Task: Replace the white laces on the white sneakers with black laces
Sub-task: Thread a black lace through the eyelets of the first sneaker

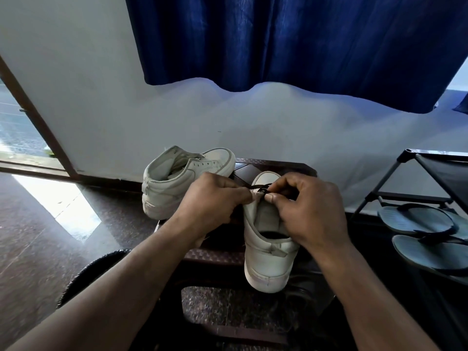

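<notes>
From the head camera, a white sneaker [268, 257] stands heel toward the viewer on a dark low table [268, 165], its heel overhanging the near edge. Over its tongue both hands work a black lace [258, 186]: the left hand [215, 198], fingers curled, pinches the lace's left part against the shoe's upper, and the right hand [310, 210] pinches the lace between thumb and forefinger just beside it. A second white sneaker [177, 184] sits to the left on the same table, toe turned right, its eyelet holes showing. Grey flip-flops [417, 220] lie under a black rack [430, 171] on the right, and a blue curtain [291, 39] hangs behind
</notes>
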